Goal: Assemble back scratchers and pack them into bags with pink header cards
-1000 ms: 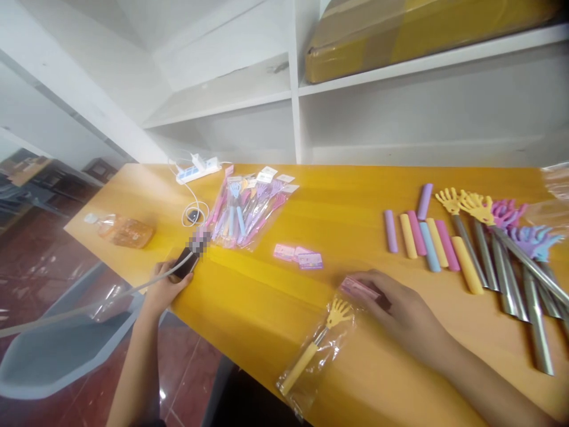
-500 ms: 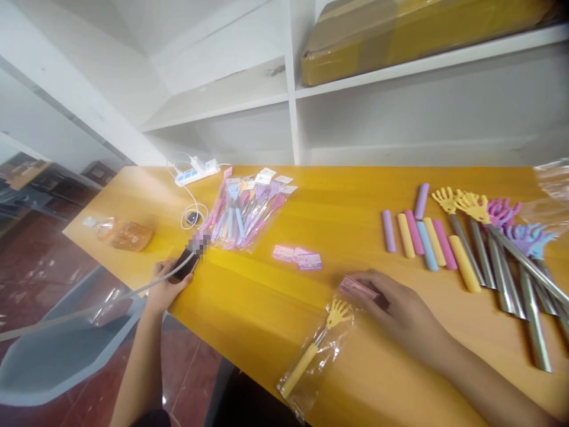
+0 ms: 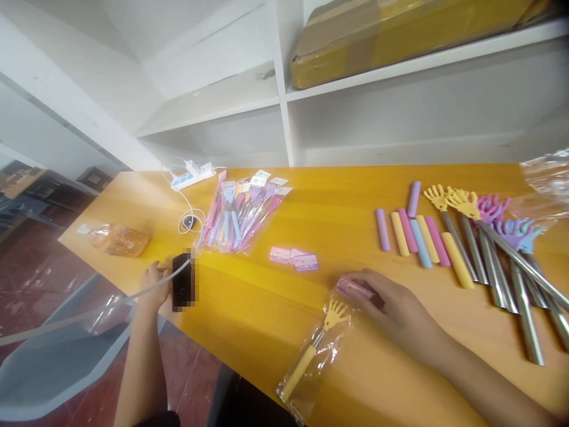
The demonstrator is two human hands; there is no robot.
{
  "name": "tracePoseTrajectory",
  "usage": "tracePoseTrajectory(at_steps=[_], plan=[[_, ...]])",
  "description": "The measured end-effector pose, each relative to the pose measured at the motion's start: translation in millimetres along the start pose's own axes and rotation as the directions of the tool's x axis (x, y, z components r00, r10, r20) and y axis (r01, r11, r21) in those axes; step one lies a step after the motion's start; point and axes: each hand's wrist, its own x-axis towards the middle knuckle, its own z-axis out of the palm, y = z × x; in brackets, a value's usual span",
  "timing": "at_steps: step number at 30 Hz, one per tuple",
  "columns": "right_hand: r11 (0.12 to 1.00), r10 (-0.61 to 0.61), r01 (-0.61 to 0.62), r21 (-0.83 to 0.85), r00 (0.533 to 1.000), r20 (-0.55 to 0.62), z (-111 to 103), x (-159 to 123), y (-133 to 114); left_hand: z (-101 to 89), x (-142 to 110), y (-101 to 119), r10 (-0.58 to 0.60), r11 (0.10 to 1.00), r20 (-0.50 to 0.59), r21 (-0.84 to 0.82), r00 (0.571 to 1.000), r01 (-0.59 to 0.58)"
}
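My right hand [image 3: 391, 302] pinches the pink card [image 3: 353, 289] at the top of a clear plastic bag. Inside that bag lies a back scratcher [image 3: 302, 365] with a yellow hand-shaped head and yellow grip, tilted near the table's front edge. On the left, my left hand [image 3: 154, 287] rests beside a dark phone [image 3: 181, 284], fingers apart and not wrapped round it. A white cable [image 3: 133, 295] passes over this hand to the phone, whose right side is blurred out. Between the hands lie several pink and purple cards [image 3: 306, 262].
Bagged back scratchers [image 3: 244, 213] lie in a heap at the back. Coloured grip tubes [image 3: 424, 243] and metal-handled back scratchers [image 3: 502, 261] spread over the right. A bottle [image 3: 120, 240] lies left, near a power strip [image 3: 193, 175]. White shelves [image 3: 284, 127] stand behind.
My left hand has let go of the phone and drawn slightly left; the phone now lies on the table. My right hand keeps its pinch on the card. The view has shifted slightly.
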Motion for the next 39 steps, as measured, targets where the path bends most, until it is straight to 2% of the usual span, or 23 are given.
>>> tracePoseTrajectory(at_steps=[6,9,11,14,16,17,18,19,20,22,24,26,28,29,30,32,34,35,37,39], plan=[[1.000,0.002,-0.002,-0.006,1.000,0.009,0.8,-0.5,2.5,13.9,-2.9,34.3,-0.074,0.997,0.112,0.029,0.991,0.072],[1.000,0.002,-0.002,0.010,1.000,0.004,1.2,-0.4,2.9,11.3,9.7,40.2,-0.011,0.999,0.097,-0.037,0.995,0.015],[1.000,-0.006,0.006,0.022,1.000,-0.017,1.6,0.0,2.2,1.7,18.3,41.3,0.033,0.997,0.109,-0.070,0.993,-0.026],[0.998,-0.002,0.007,0.056,0.996,-0.088,2.3,1.8,1.5,-29.6,17.0,53.1,0.034,0.997,0.102,-0.079,0.994,-0.026],[0.994,0.037,-0.020,0.104,0.987,-0.158,2.5,3.8,1.8,-57.5,2.3,77.1,-0.022,0.980,0.000,-0.198,1.000,0.021],[0.990,0.069,-0.044,0.134,0.980,-0.186,2.3,4.8,1.9,-70.4,-8.9,95.9,0.012,0.940,-0.001,-0.341,1.000,-0.011],[0.984,0.104,-0.069,0.165,0.972,-0.211,2.1,5.7,1.8,-80.6,-21.7,119.4,0.121,0.886,0.045,-0.456,0.992,-0.088],[0.976,0.138,-0.092,0.198,0.963,-0.230,1.8,6.4,1.5,-86.8,-35.1,147.3,0.278,0.820,0.105,-0.544,0.955,-0.179],[0.965,0.168,-0.110,0.236,0.956,-0.241,1.6,6.9,0.8,-88.0,-48.2,178.6,0.424,0.743,0.125,-0.614,0.897,-0.266],[0.937,0.217,-0.132,0.325,0.946,-0.241,1.3,7.1,-1.0,-75.4,-68.7,245.4,0.592,0.620,0.192,-0.729,0.783,-0.290],[0.904,0.239,-0.130,0.408,0.944,-0.228,0.8,6.5,-2.4,-48.9,-78.1,306.4,0.691,0.512,0.191,-0.810,0.697,-0.286],[0.881,0.236,-0.122,0.457,0.951,-0.201,-0.5,5.8,-2.4,-19.5,-78.1,351.6,0.742,0.396,0.184,-0.896,0.644,-0.200],[0.904,0.188,-0.076,0.420,0.955,-0.231,-3.6,5.7,-0.5,4.1,-74.5,378.8,0.812,0.288,0.212,-0.956,0.544,-0.058],[0.938,0.131,-0.029,0.345,0.952,-0.276,-5.9,6.0,1.1,12.7,-73.0,386.7,0.832,0.244,0.214,-0.970,0.512,0.009],[0.973,0.049,0.031,0.230,0.941,-0.334,-8.4,6.5,3.0,19.3,-72.1,391.6,0.841,0.208,0.211,-0.976,0.499,0.063],[0.988,-0.157,0.143,-0.065,0.895,-0.417,-13.8,7.5,7.0,28.0,-72.2,395.0,0.826,0.156,0.192,-0.981,0.530,0.112],[0.933,-0.314,0.202,-0.297,0.859,-0.404,-18.4,7.7,10.2,33.6,-73.0,393.0,0.809,0.138,0.169,-0.986,0.563,0.097],[0.906,-0.358,0.219,-0.362,0.853,-0.379,-20.0,7.5,11.1,36.0,-73.0,391.0,0.810,0.136,0.158,-0.987,0.565,0.081],[0.868,-0.407,0.253,-0.429,0.856,-0.318,-22.0,6.6,11.4,40.0,-71.9,387.1,0.815,0.134,0.152,-0.988,0.559,0.073],[0.851,-0.424,0.279,-0.445,0.865,-0.269,-22.7,5.5,10.0,42.7,-69.6,384.5,0.818,0.142,0.182,-0.983,0.546,0.114]])
